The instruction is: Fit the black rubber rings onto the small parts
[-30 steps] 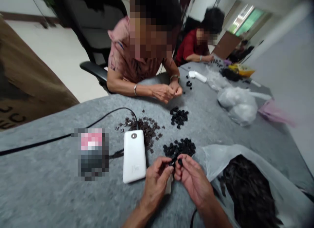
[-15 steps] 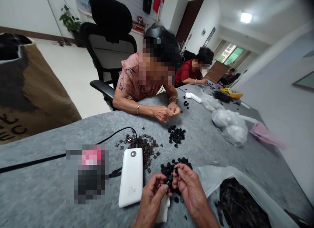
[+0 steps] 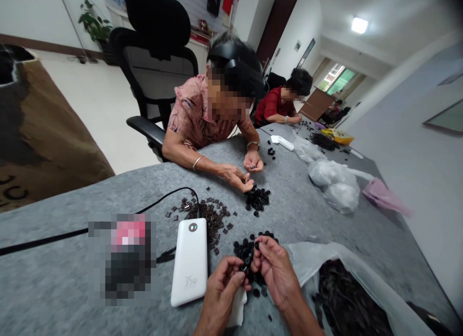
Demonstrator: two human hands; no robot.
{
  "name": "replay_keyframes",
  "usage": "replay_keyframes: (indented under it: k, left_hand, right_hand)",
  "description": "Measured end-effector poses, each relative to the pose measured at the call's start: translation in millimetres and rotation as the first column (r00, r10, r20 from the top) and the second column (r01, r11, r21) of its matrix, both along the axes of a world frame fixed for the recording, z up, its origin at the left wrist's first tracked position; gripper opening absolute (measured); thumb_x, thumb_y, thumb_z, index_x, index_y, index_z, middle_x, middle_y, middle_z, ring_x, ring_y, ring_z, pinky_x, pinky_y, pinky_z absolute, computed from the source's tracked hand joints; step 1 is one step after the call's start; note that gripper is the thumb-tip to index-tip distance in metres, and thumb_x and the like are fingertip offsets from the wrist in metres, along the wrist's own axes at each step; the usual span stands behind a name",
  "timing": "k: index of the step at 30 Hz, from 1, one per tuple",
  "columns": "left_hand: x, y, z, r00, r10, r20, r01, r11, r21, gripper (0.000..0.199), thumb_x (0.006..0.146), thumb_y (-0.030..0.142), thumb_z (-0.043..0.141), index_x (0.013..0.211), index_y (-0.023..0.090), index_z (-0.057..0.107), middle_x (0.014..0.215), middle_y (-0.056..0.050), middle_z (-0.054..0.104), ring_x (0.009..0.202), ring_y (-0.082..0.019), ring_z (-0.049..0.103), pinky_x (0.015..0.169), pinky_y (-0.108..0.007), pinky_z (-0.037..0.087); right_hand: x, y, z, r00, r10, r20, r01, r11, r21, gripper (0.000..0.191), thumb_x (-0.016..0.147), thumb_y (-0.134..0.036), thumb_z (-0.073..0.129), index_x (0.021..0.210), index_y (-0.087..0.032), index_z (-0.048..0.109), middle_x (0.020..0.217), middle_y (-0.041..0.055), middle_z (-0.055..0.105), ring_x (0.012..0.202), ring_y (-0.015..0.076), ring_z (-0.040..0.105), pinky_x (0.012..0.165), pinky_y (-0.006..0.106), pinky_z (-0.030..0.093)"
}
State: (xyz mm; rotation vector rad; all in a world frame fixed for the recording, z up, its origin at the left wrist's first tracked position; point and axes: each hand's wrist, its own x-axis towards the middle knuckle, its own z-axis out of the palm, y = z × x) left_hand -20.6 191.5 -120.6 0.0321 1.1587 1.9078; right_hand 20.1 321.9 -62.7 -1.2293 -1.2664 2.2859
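Much likely left among heaped round black buttons point(image 3: 241, 250), nothing surely done, pinching a small dark bit point(image 3: 245, 268) in near-closed left hand point(image 3: 224, 282), one black button point(image 3: 257, 245) in near-closed right hand point(image 3: 277, 267).

Head view — forward, downward, tilted

The white power bank point(image 3: 188, 266) stands just left of the left fingers point(image 3: 231, 262), barring a low sideways pass; past it, a black cable point(image 3: 162, 197) crosses the surface point(image 3: 43, 273). An open plastic bag point(image 3: 325, 251) hems in the right fingers point(image 3: 268, 243) on the right. Ahead, black caps point(image 3: 247, 249) crowd close, then a bare gap, then a second pile point(image 3: 258, 201) with a co-worker's hand point(image 3: 236, 176) at its edge. Free room stretches rightward from there to bundled plastic bags point(image 3: 336, 184).
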Motion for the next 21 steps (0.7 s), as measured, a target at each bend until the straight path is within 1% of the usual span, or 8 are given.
replay_keyframes:
  k: [5, 10, 17, 21]
  left_hand:
    - [0, 0, 0.8, 1.0, 0.002, 0.002, -0.003, 1.0, 0.007, 0.044, 0.075, 0.052, 0.08, 0.097, 0.017, 0.063, 0.079, -0.001, 0.066, 0.072, -0.015, 0.066, 0.072, -0.027, 0.057]
    - [-1, 0, 2.4, 1.0, -0.005, 0.008, 0.005, 1.0, 0.014, 0.046, 0.075, 0.052, 0.081, 0.097, 0.017, 0.062, 0.079, -0.001, 0.067, 0.072, -0.015, 0.066, 0.071, -0.027, 0.056]
    - [-2, -1, 6.8, 1.0, -0.006, 0.004, 0.006, 1.0, 0.01, 0.046, 0.075, 0.053, 0.08, 0.097, 0.016, 0.063, 0.083, -0.002, 0.069, 0.072, -0.014, 0.067, 0.073, -0.026, 0.056]
    - [-3, -1, 6.4, 1.0, -0.006, 0.005, 0.006, 1.0, 0.008, 0.047, 0.074, 0.053, 0.082, 0.096, 0.016, 0.064, 0.083, -0.003, 0.069, 0.073, -0.015, 0.066, 0.072, -0.027, 0.057]
  right_hand:
    - [0, -1, -1.7, 1.0, 0.001, -0.013, -0.001, 1.0, -0.011, 0.075, 0.049, -0.048, 0.096, 0.1, -0.015, 0.052, 0.071, -0.0033, 0.056, 0.055, 0.0058, 0.052, 0.054, 0.02, 0.044]
    - [0, -2, -2.5, 1.0, 0.008, -0.014, -0.008, 1.0, -0.002, 0.071, 0.051, -0.045, 0.095, 0.098, -0.014, 0.053, 0.071, -0.0032, 0.056, 0.054, 0.006, 0.053, 0.053, 0.02, 0.045]
    - [3, -6, -5.8, 1.0, 0.009, 0.0, -0.009, 1.0, 0.0, 0.068, 0.053, -0.046, 0.094, 0.098, -0.014, 0.054, 0.072, -0.0032, 0.057, 0.056, 0.0048, 0.053, 0.053, 0.018, 0.046]
    - [1, -11, -10.9, 0.999, 0.013, 0.032, -0.014, 0.999, 0.033, 0.07, 0.052, -0.049, 0.093, 0.099, -0.013, 0.054, 0.071, -0.0031, 0.058, 0.054, 0.0047, 0.053, 0.053, 0.018, 0.045]
